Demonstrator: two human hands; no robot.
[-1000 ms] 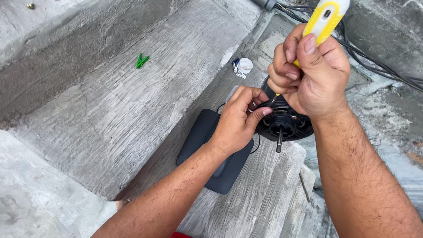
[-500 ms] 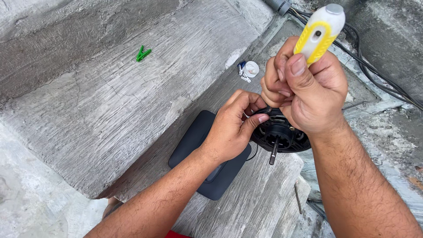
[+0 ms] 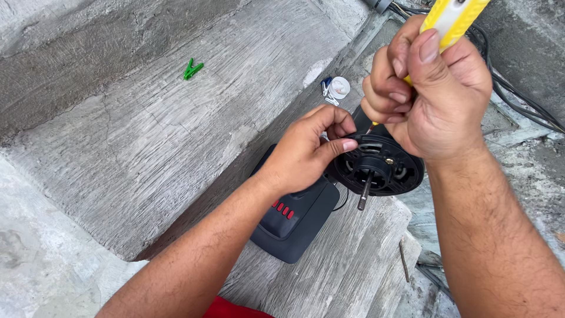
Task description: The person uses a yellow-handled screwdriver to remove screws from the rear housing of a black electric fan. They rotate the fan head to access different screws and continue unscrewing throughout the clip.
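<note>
1. We see the right hand (image 3: pixel 438 97) fisted tight around a yellow screwdriver (image 3: pixel 450 20), handle up, its tip angled down onto the rim of the black round motor (image 3: pixel 379 165).
2. The left hand (image 3: pixel 309 150) reaches in from below, fingers curled, thumb and forefinger pinched on the motor's left edge.
3. The motor's metal shaft (image 3: pixel 365 191) points toward us; it sits above a dark base (image 3: pixel 294 221) with red buttons on the concrete step (image 3: pixel 347 265).
4. A green clothespin (image 3: pixel 192 68) lies well apart on the slab.
</note>
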